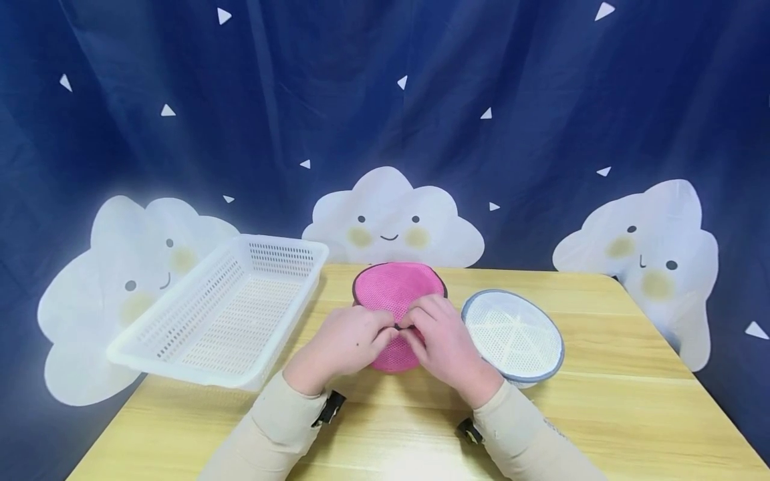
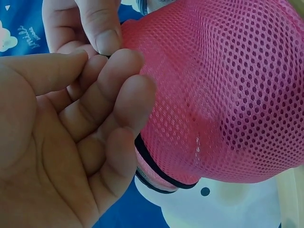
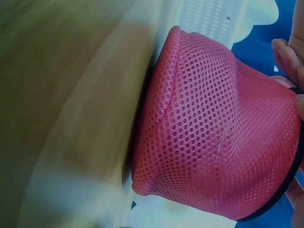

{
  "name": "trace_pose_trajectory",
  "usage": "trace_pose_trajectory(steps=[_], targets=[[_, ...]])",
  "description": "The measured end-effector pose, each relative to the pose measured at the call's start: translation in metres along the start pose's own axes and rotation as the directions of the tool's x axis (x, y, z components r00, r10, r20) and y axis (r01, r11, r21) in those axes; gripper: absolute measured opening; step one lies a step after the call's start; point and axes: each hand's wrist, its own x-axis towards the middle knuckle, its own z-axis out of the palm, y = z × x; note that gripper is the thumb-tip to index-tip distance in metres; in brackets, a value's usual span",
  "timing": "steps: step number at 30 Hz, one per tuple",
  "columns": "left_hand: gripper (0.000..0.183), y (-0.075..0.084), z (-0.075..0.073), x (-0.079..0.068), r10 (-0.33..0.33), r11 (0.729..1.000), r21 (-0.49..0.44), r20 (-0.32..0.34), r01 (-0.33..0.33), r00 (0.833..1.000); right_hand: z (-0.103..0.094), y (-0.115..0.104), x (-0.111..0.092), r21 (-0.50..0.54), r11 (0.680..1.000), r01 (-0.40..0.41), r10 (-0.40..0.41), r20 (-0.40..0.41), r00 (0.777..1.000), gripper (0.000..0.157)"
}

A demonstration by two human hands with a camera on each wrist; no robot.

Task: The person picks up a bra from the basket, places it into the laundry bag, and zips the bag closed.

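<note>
A pink mesh laundry bag [image 1: 400,280] with dark trim stands on the table in front of me. My left hand [image 1: 351,339] pinches the near edge of its dark trim between thumb and fingers. Close beside it, my right hand [image 1: 444,344] pinches the same edge, the two sets of fingertips nearly meeting. In the left wrist view the bag's mesh side [image 2: 228,90] bulges out below the fingers. From the right wrist view, its bottom [image 3: 156,118] is at the table, and the trim runs along the opposite end. The fingertips hide what lies between them.
A white perforated plastic basket [image 1: 309,257] stands on the left of the table. To the right sits a white mesh bag [image 1: 514,334] with grey-blue trim, close to my right forearm. Behind the wooden table [image 1: 607,374] hangs a dark blue curtain [image 1: 361,80] with clouds.
</note>
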Motion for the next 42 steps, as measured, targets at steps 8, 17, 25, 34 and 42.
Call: trace_pose_trajectory(steps=[8,17,25,34,42], targets=[[0.026,-0.005,-0.002,-0.001,0.011,1.000,0.020,-0.004,-0.011,1.000,-0.001,0.000,0.001,0.000,1.000,0.025,-0.025,-0.004,1.000,0.015],[0.030,-0.008,-0.007,-0.001,0.000,1.000,0.029,-0.042,0.001,0.999,-0.009,0.001,0.004,0.018,1.000,-0.015,0.015,-0.016,1.000,0.015],[0.031,-0.012,-0.010,-0.002,-0.043,0.998,0.034,-0.038,0.044,0.998,-0.010,0.005,0.004,0.015,0.999,-0.048,0.048,0.009,0.999,0.012],[0.029,-0.013,-0.012,-0.003,-0.067,0.997,0.041,-0.046,0.069,0.997,-0.011,0.005,0.003,0.001,0.996,-0.092,0.092,0.034,0.995,0.015],[0.029,-0.008,-0.010,-0.002,-0.024,0.999,0.028,-0.047,0.025,0.999,-0.007,0.004,0.002,0.002,0.998,-0.060,0.060,0.007,0.998,0.014]])
